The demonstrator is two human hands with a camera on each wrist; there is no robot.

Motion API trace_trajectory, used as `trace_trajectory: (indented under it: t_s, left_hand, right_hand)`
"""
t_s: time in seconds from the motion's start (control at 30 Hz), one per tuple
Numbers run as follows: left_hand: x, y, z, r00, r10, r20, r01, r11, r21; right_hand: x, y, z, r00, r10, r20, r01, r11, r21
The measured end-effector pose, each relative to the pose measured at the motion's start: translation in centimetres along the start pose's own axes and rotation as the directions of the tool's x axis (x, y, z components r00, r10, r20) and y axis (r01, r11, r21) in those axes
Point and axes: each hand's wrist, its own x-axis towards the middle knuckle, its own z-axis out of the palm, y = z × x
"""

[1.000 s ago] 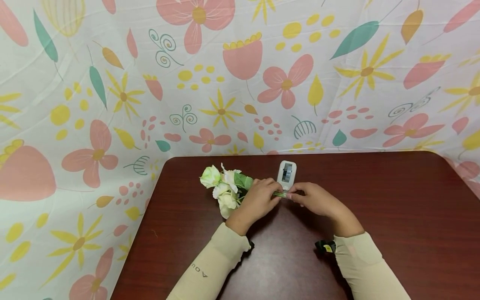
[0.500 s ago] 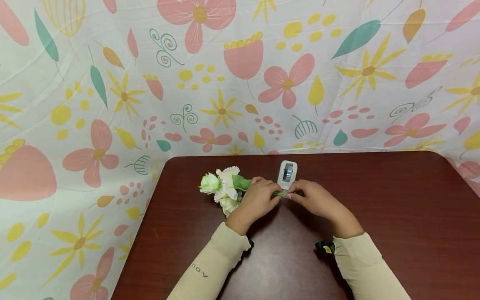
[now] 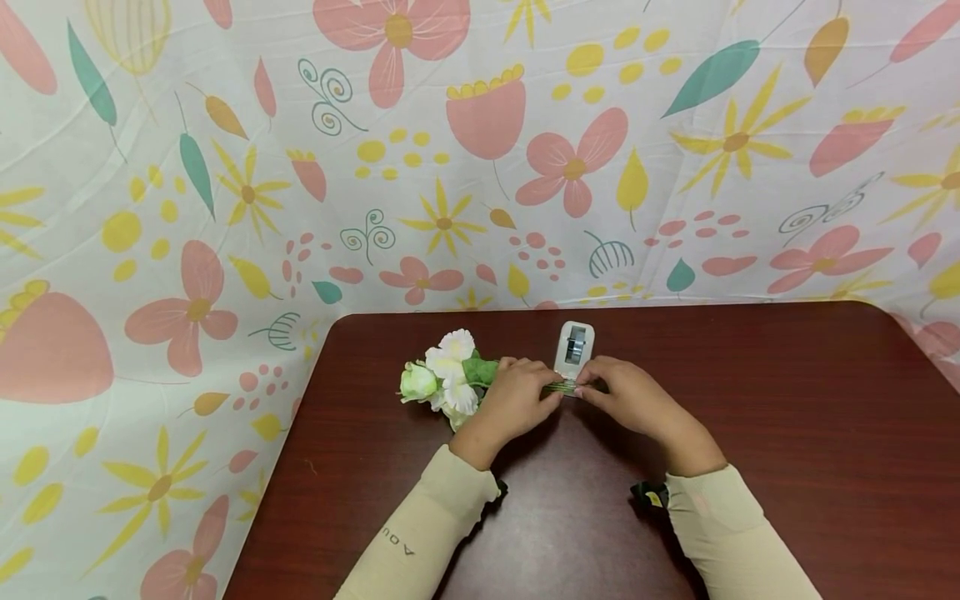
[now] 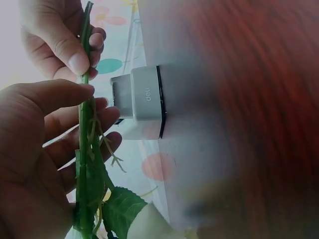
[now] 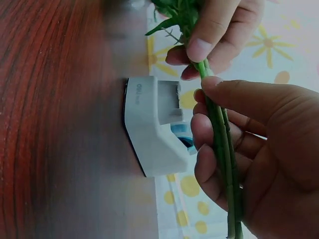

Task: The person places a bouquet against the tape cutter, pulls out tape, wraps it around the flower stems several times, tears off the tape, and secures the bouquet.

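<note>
Both hands hold a bunch of flowers point(image 3: 453, 362) above the table, its white and pale green blooms pointing left in the head view. My left hand point(image 3: 519, 398) pinches the green stems point(image 4: 83, 142) between thumb and fingers, just below the leaves point(image 4: 119, 209). Close beside it, my right hand point(image 3: 633, 398) grips the lower stems point(image 5: 222, 139), thumb on one side and curled fingers on the other. Right behind the fingers stands a white-grey tape dispenser point(image 3: 565, 348) marked "deli", with a toothed cutting edge point(image 5: 178, 95) and a blue roll point(image 5: 182, 133) showing in the right wrist view.
A dark reddish-brown wooden table point(image 3: 810, 417) lies under the hands. Its far edge meets a white cloth backdrop point(image 3: 480, 208) printed with flowers and leaves. Dark wrist-worn devices point(image 3: 649, 495) show by the sleeve cuffs.
The bunch has turned about its stems: the white blooms have come up to the top and the pale green one has sunk a little. Both hands stay nearly in place beside the tape dispenser.
</note>
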Motion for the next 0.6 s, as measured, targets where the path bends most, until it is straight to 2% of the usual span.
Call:
trace_trajectory:
  t_s: [0.13, 0.3, 0.6]
  left_hand:
    - [-0.09, -0.01, -0.09, 1.0, 0.015, -0.01, -0.015, 1.0, 0.004]
    - [-0.1, -0.08, 0.1, 0.997, 0.055, -0.059, -0.053, 0.998, 0.045]
    - [-0.06, -0.27, 0.39, 0.985, 0.102, -0.142, -0.09, 0.992, 0.089]
  right_hand:
    - [0.04, 0.03, 0.07, 1.0, -0.005, -0.014, 0.005, 1.0, -0.006]
    - [0.12, 0.09, 0.15, 1.0, 0.007, 0.002, -0.007, 1.0, 0.009]
    - [0.16, -0.23, -0.25, 0.988, 0.118, 0.099, -0.128, 0.986, 0.11]
